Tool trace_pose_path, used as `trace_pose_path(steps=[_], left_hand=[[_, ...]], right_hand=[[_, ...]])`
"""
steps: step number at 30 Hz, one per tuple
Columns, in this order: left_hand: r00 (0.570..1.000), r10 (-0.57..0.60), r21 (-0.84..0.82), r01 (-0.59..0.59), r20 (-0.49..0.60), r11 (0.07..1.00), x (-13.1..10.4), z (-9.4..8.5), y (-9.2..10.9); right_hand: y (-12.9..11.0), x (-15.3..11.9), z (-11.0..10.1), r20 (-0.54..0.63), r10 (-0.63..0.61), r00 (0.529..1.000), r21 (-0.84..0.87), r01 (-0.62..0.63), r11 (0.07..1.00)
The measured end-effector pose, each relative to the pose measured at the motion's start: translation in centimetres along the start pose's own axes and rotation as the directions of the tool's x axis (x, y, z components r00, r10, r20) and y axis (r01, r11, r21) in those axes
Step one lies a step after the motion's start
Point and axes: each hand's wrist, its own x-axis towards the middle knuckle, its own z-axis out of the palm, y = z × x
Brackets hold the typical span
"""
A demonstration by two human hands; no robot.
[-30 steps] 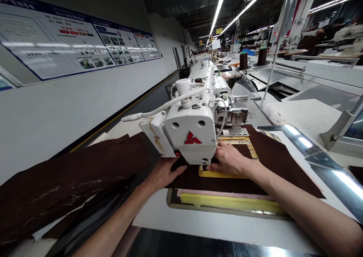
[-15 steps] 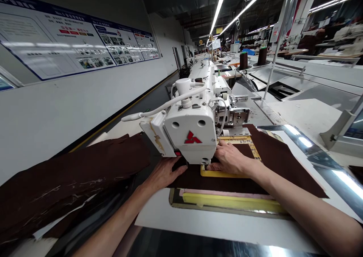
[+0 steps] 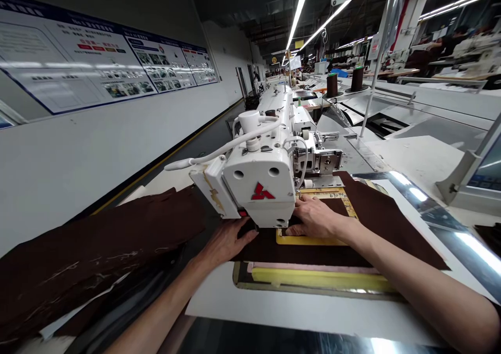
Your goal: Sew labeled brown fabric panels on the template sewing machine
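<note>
- Clearly, the brown fabric piece [image 3: 376,223] is lying flat on the tabletop [image 3: 313,312] under the head of the white sewing machine [image 3: 262,187], with a yellow template frame [image 3: 313,238] resting on top of it.
- It is looking soft, thin and light, likely to wrinkle or creep if pushed, so flat palms near the frame's edges seem the safest hold; the frame itself is looking stiff.
- The right hand [image 3: 315,217] is pressing flat on the frame and cloth, fingers spread and reaching under the machine head, gripping nothing.
- The left hand [image 3: 227,238] is lying open on the fabric's left edge, its fingertips slipping beneath the head.
- A yellow strip [image 3: 321,278] in a metal plate is sitting just in front of the cloth, and more brown fabric [image 3: 97,255] is piling up at the left.
- The needle, presser foot and most fingertips are hiding behind the machine head; the writing on the frame is too small to read.
</note>
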Motion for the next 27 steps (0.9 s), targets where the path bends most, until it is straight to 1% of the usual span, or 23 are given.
trace_pose_path(steps=[11,27], left_hand=[[1.0,0.005,-0.004,-0.005,0.004,1.0,0.18,0.0,-0.05],[1.0,0.007,-0.023,-0.007,-0.003,1.0,0.01,0.03,-0.01]], right_hand=[[0.21,0.09,0.13,0.019,0.006,1.0,-0.002,-0.006,1.0],[0.1,0.01,-0.03,0.008,0.001,1.0,-0.001,-0.001,1.0]])
